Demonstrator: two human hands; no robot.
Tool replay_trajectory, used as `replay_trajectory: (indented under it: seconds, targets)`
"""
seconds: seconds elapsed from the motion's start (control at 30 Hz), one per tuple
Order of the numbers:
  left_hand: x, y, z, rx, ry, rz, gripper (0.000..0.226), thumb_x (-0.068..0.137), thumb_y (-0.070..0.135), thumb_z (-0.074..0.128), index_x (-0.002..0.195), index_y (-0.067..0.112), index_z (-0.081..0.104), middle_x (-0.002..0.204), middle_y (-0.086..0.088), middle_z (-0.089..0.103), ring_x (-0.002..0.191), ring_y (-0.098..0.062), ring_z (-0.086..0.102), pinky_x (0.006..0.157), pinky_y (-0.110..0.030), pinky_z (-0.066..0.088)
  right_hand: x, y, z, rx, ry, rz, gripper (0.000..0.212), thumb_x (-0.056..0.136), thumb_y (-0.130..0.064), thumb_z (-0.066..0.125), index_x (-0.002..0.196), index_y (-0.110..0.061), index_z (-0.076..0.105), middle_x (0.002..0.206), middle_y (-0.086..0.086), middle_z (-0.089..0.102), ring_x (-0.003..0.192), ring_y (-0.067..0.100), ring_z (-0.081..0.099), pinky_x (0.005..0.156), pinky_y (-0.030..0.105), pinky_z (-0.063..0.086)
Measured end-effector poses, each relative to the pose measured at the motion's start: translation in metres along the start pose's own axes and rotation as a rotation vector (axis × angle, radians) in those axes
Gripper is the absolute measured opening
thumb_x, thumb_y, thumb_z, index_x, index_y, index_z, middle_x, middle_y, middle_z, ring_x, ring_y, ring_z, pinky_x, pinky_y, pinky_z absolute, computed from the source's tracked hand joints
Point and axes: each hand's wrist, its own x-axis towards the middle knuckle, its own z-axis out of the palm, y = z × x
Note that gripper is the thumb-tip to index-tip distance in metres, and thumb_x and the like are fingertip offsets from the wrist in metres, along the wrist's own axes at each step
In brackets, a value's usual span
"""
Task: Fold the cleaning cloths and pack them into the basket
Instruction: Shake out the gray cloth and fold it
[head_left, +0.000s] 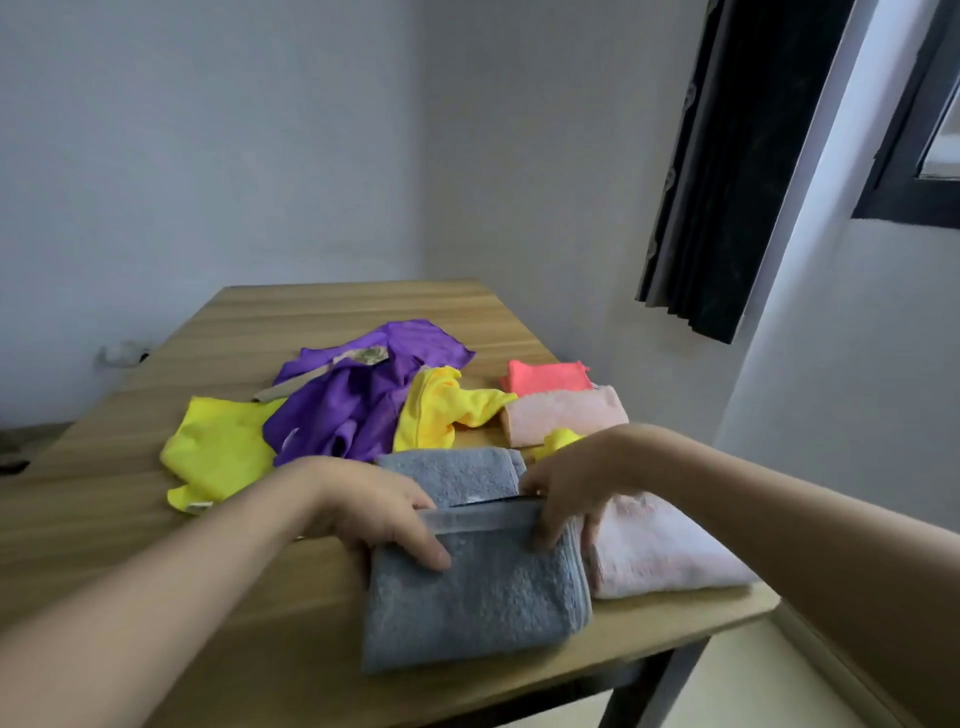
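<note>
head view: wood-grain surface (130, 519), broad and flat for folding. at centre, grey terry cloth (478, 597), thick and looped, doubled toward the near edge; left hand (374, 512) and right hand (576, 493) pinching its folded upper hem, fingers (431, 551) curled over the edge, likely to keep layers aligned. at 3 o'clock, touching it, pale pink folded towel (670, 556). at 12 o'clock, loose purple cloth (353, 405) and thin yellow cloths (218, 457), unfolded. at 1 o'clock, small pink (566, 415) and coral (545, 376) folded squares. no basket visible.
</note>
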Motion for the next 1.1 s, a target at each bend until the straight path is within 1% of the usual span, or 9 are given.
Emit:
replay_trajectory:
  seconds: [0.13,0.27,0.4,0.57,0.67,0.77,0.9,1.0,1.1]
  targets:
    - [0.015,-0.006,-0.030,-0.055,0.400,0.032,0.027,0.084,0.034,0.069,0.101,0.013,0.066,0.105,-0.009,0.069,0.099,-0.026,0.066,0.080,-0.042,0.053,0.016,-0.008,-0.024,-0.195,0.308,-0.008,0.023,0.084,-0.024,0.069,0.096,-0.014,0.052,0.082,0.003,0.052,0.067,0.020,0.055,0.052,0.026,0.048]
    - [0.048,-0.016,-0.043,0.164,0.640,-0.057,0.025,0.081,0.042,0.067,0.092,0.020,0.063,0.111,-0.008,0.064,0.105,-0.028,0.056,0.081,-0.034,0.043,0.054,-0.007,-0.029,-0.369,0.535,-0.023,0.020,0.079,-0.025,0.066,0.091,-0.013,0.056,0.095,0.009,0.063,0.080,0.026,0.057,0.067,0.032,0.046]
    - [0.081,-0.023,-0.044,0.375,0.655,-0.163,0.036,0.090,0.037,0.053,0.117,0.014,0.054,0.129,-0.012,0.053,0.119,-0.033,0.047,0.085,-0.033,0.035,0.087,-0.002,-0.023,-0.341,0.566,-0.028,0.022,0.081,-0.014,0.056,0.103,-0.009,0.056,0.112,0.011,0.058,0.099,0.029,0.056,0.072,0.028,0.040]
    - [0.105,-0.033,-0.052,0.319,0.640,-0.179,0.036,0.089,0.029,0.051,0.119,0.008,0.050,0.129,-0.019,0.054,0.113,-0.033,0.053,0.075,-0.031,0.038,0.110,0.007,-0.022,-0.264,0.510,-0.033,0.026,0.083,-0.014,0.054,0.109,-0.011,0.048,0.115,0.012,0.057,0.099,0.029,0.055,0.073,0.032,0.042]
    - [0.105,-0.034,-0.056,0.313,0.639,-0.185,0.042,0.089,0.031,0.051,0.124,0.008,0.045,0.129,-0.018,0.052,0.116,-0.035,0.050,0.075,-0.033,0.035,0.117,0.009,-0.024,-0.250,0.484,-0.051,0.048,0.082,-0.018,0.057,0.127,-0.017,0.040,0.122,0.011,0.053,0.107,0.031,0.052,0.088,0.041,0.047]
    - [0.101,-0.034,-0.059,0.254,0.638,-0.122,0.040,0.084,0.032,0.057,0.116,0.010,0.046,0.113,-0.013,0.058,0.102,-0.030,0.057,0.069,-0.033,0.039,0.116,0.006,-0.027,-0.360,0.494,-0.051,0.052,0.079,-0.027,0.062,0.129,-0.020,0.047,0.115,0.008,0.052,0.114,0.030,0.043,0.089,0.039,0.041]
    - [0.070,-0.018,-0.066,0.225,0.586,0.007,0.037,0.077,0.028,0.068,0.107,0.020,0.048,0.101,0.001,0.054,0.083,-0.015,0.056,0.061,-0.029,0.042,0.096,-0.005,-0.039,-0.467,0.566,-0.127,0.025,0.075,-0.031,0.067,0.092,-0.015,0.062,0.088,0.002,0.050,0.095,0.026,0.048,0.071,0.028,0.034]
    - [0.039,0.000,-0.073,0.307,0.649,0.117,0.026,0.075,0.031,0.073,0.094,0.022,0.056,0.097,0.001,0.059,0.074,-0.012,0.056,0.057,-0.027,0.040,0.062,-0.010,-0.054,-0.366,0.659,-0.180,0.021,0.075,-0.027,0.068,0.088,-0.015,0.056,0.084,0.000,0.053,0.082,0.023,0.052,0.059,0.028,0.037]
    - [0.007,0.017,-0.071,0.417,0.809,0.186,0.026,0.069,0.037,0.069,0.077,0.023,0.049,0.086,0.002,0.055,0.076,-0.016,0.052,0.061,-0.030,0.042,0.023,-0.011,-0.064,-0.283,0.734,-0.216,0.034,0.074,-0.030,0.069,0.101,-0.016,0.055,0.097,-0.001,0.059,0.090,0.023,0.055,0.075,0.033,0.048]
